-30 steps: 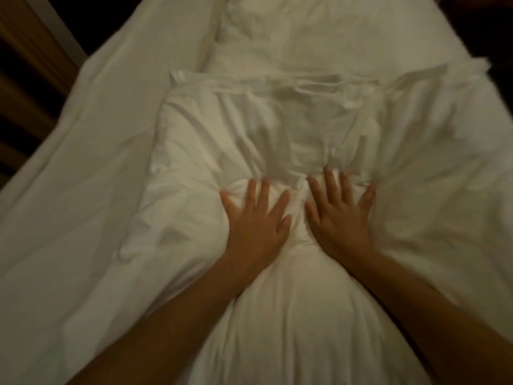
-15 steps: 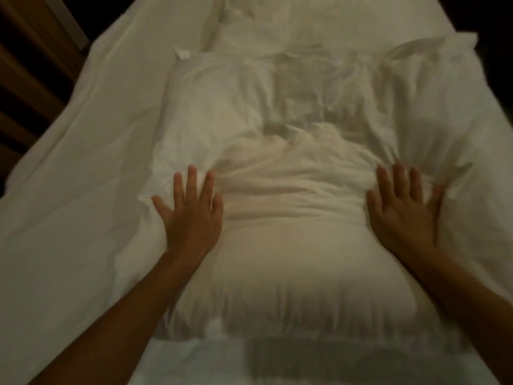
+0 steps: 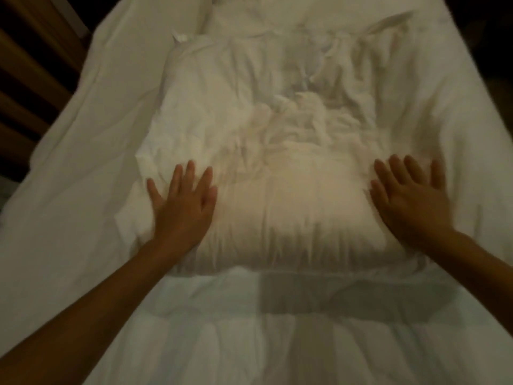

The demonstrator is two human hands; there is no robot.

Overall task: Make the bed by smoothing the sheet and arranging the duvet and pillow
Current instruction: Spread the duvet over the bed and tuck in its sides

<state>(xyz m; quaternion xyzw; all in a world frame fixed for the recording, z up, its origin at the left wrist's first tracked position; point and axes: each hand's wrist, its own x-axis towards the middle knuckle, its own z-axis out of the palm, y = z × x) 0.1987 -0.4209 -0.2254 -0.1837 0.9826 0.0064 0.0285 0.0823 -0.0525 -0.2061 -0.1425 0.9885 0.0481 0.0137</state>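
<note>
From the head view, your left hand (image 3: 181, 201) and right hand (image 3: 408, 198) lie flat with fingers spread, gripping nothing, one on each side of the puffed pillow (image 3: 294, 207), which sits mid-bed. Its near edge ends just short of the duvet (image 3: 277, 343) that fills the foreground. The bare sheet (image 3: 69, 173) runs open to the bed's left edge, beside dark wooden slats (image 3: 30, 65); rumpled cloth crowds the far side.

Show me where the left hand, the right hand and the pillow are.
left hand (image 3: 184, 207): head view, back of the hand.
right hand (image 3: 408, 204): head view, back of the hand.
pillow (image 3: 294, 215): head view, smooth middle between the hands.
</note>
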